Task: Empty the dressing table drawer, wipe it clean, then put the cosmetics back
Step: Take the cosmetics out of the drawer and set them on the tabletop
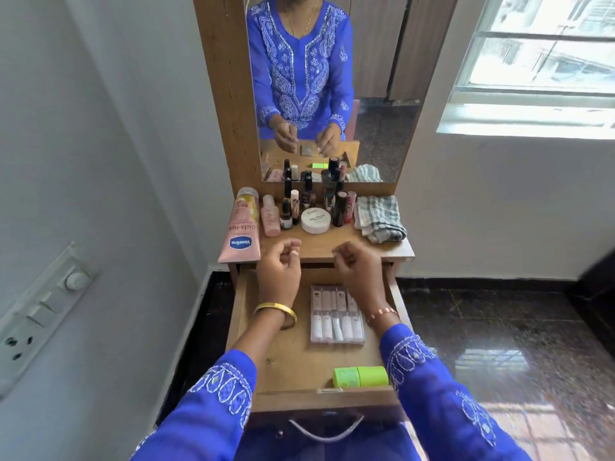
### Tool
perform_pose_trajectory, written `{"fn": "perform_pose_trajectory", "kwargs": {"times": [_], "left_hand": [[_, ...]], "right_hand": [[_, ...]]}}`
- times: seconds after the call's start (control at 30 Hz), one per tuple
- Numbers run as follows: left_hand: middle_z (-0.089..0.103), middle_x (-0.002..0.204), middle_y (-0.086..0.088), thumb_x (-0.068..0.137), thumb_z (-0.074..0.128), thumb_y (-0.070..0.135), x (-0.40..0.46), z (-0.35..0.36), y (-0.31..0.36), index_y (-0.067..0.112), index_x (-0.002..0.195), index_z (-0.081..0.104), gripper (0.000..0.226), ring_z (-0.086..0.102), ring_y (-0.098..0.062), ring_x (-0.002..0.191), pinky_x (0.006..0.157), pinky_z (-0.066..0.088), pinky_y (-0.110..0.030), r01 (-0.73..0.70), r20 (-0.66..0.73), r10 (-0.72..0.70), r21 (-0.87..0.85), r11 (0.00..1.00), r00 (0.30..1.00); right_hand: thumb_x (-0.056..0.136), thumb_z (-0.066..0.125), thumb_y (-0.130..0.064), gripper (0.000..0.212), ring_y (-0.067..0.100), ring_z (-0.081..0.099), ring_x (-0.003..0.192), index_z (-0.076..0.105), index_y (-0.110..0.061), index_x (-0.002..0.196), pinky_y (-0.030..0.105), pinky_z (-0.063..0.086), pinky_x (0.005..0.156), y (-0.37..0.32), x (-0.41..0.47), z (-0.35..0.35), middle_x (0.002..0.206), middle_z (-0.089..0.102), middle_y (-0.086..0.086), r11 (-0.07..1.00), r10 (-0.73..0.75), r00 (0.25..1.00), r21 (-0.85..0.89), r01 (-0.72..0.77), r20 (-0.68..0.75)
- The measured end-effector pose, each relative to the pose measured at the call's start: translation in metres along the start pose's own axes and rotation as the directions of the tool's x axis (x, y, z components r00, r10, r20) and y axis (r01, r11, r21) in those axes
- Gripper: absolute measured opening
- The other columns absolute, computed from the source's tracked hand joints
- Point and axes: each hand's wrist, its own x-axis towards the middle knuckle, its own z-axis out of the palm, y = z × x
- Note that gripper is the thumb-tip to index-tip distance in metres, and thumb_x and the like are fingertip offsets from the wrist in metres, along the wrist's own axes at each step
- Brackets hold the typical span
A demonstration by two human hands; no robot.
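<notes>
Your left hand and right hand hover apart above the back of the open drawer, at the worktop's front edge; fingers on both are loosely curled and grip nothing. Below your wrists, inside the drawer, a clear case of small white bottles lies flat toward the right, and a green jar lies on its side at the front right corner. Beyond your hands, the worktop carries a pink tube, dark bottles, a white tin and a folded checked cloth.
</notes>
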Motion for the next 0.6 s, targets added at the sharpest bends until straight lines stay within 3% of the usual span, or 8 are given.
{"fn": "perform_pose_trajectory", "kwargs": {"times": [0.03, 0.13, 0.17, 0.27, 0.4, 0.53, 0.6], "left_hand": [[0.068, 0.089, 0.001, 0.086, 0.051, 0.004, -0.01, 0.001, -0.007, 0.017, 0.091, 0.066, 0.021, 0.063, -0.011, 0.081, 0.064, 0.047, -0.005, 0.038, -0.008, -0.038, 0.003, 0.999, 0.999], [0.069, 0.087, -0.007, 0.084, 0.05, 0.0, -0.035, 0.007, -0.029, 0.014, 0.086, 0.066, 0.021, 0.065, -0.022, 0.082, 0.075, 0.055, -0.031, 0.14, 0.01, -0.14, 0.002, 0.99, 0.99], [0.069, 0.086, -0.008, 0.083, 0.05, -0.001, -0.043, 0.008, -0.036, 0.014, 0.085, 0.066, 0.022, 0.064, -0.023, 0.08, 0.075, 0.054, -0.033, 0.166, 0.03, -0.166, 0.013, 0.986, 0.986], [0.068, 0.087, -0.007, 0.083, 0.051, -0.001, -0.059, 0.01, -0.052, 0.016, 0.083, 0.065, 0.022, 0.059, -0.016, 0.075, 0.07, 0.047, -0.025, 0.227, 0.092, -0.235, 0.087, 0.97, 0.968], [0.062, 0.083, -0.001, 0.084, 0.051, 0.001, -0.062, 0.007, -0.062, 0.011, 0.091, 0.065, 0.019, 0.055, -0.014, 0.075, 0.069, 0.041, -0.022, 0.266, 0.182, -0.302, 0.196, 0.944, 0.936], [0.058, 0.081, 0.001, 0.085, 0.05, 0.004, -0.062, 0.004, -0.069, 0.008, 0.102, 0.064, 0.023, 0.053, -0.014, 0.077, 0.07, 0.039, -0.021, 0.318, 0.246, -0.392, 0.291, 0.902, 0.887], [0.063, 0.09, -0.006, 0.086, 0.048, 0.006, -0.063, 0.005, -0.074, 0.008, 0.111, 0.061, 0.028, 0.058, -0.021, 0.084, 0.071, 0.041, -0.022, 0.348, 0.314, -0.464, 0.361, 0.865, 0.828]], "right_hand": [[0.083, 0.062, -0.006, 0.006, 0.019, 0.061, 0.067, 0.064, -0.006, 0.078, 0.029, 0.051, 0.064, 0.007, -0.01, 0.0, 0.073, 0.067, 0.008, 0.999, 0.038, 0.999, -0.012, -0.038, 0.004], [0.084, 0.06, -0.009, 0.017, 0.021, 0.053, 0.06, 0.057, -0.005, 0.067, 0.032, 0.044, 0.059, 0.029, -0.036, 0.005, 0.063, 0.058, 0.006, 0.981, 0.184, 0.983, -0.053, -0.185, -0.007], [0.084, 0.058, -0.01, 0.018, 0.021, 0.052, 0.062, 0.056, -0.005, 0.066, 0.031, 0.041, 0.059, 0.036, -0.044, 0.007, 0.063, 0.057, 0.006, 0.968, 0.244, 0.97, -0.067, -0.244, -0.007], [0.083, 0.056, -0.012, 0.012, 0.027, 0.06, 0.083, 0.063, -0.003, 0.085, 0.025, 0.039, 0.069, 0.054, -0.056, 0.012, 0.088, 0.065, 0.014, 0.891, 0.436, 0.898, -0.162, -0.423, 0.052], [0.084, 0.06, -0.021, 0.042, 0.034, 0.055, 0.111, 0.051, 0.001, 0.119, 0.033, 0.045, 0.091, 0.066, -0.057, 0.011, 0.124, 0.052, 0.021, 0.733, 0.67, 0.717, -0.325, -0.598, 0.191], [0.085, 0.06, -0.029, 0.049, 0.034, 0.056, 0.112, 0.051, 0.002, 0.121, 0.034, 0.047, 0.092, 0.068, -0.061, 0.011, 0.126, 0.052, 0.022, 0.685, 0.714, 0.66, -0.432, -0.587, 0.235], [0.085, 0.06, -0.03, 0.047, 0.033, 0.056, 0.11, 0.054, 0.002, 0.118, 0.032, 0.047, 0.089, 0.067, -0.063, 0.014, 0.124, 0.054, 0.022, 0.689, 0.711, 0.654, -0.443, -0.573, 0.26]]}}
